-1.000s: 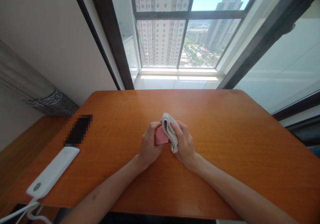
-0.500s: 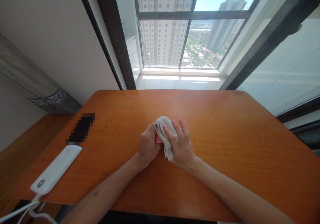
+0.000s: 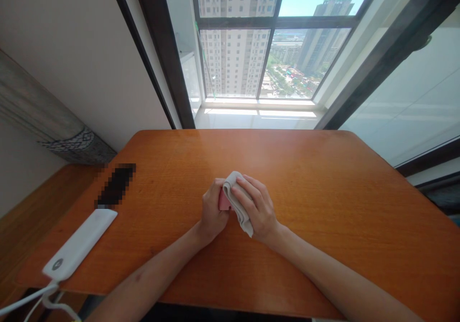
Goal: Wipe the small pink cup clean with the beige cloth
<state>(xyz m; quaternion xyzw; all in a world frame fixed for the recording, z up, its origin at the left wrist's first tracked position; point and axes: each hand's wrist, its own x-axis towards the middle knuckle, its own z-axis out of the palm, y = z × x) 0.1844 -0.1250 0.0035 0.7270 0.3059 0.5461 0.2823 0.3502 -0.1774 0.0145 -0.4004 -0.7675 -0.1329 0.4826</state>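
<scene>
Over the middle of an orange wooden table [image 3: 323, 188], my left hand [image 3: 212, 212] is closed around a small pink object [image 3: 224, 202], of which only a sliver shows. My right hand [image 3: 258, 208] is wrapped round a folded pale grey cloth [image 3: 237, 206] and presses it against the pink object. The two hands touch each other. What the pink object is cannot be made out.
A white power bank [image 3: 79, 244] with a white cable [image 3: 32, 300] lies near the table's left front corner. Behind it lies a dark pixelated object [image 3: 115, 185]. A large window with dark frames rises behind the table's far edge.
My right hand slid the cloth across the pink object, from its right side to over its top. Its fingers spread briefly, then curled round the cloth again. The left hand stayed in place.
</scene>
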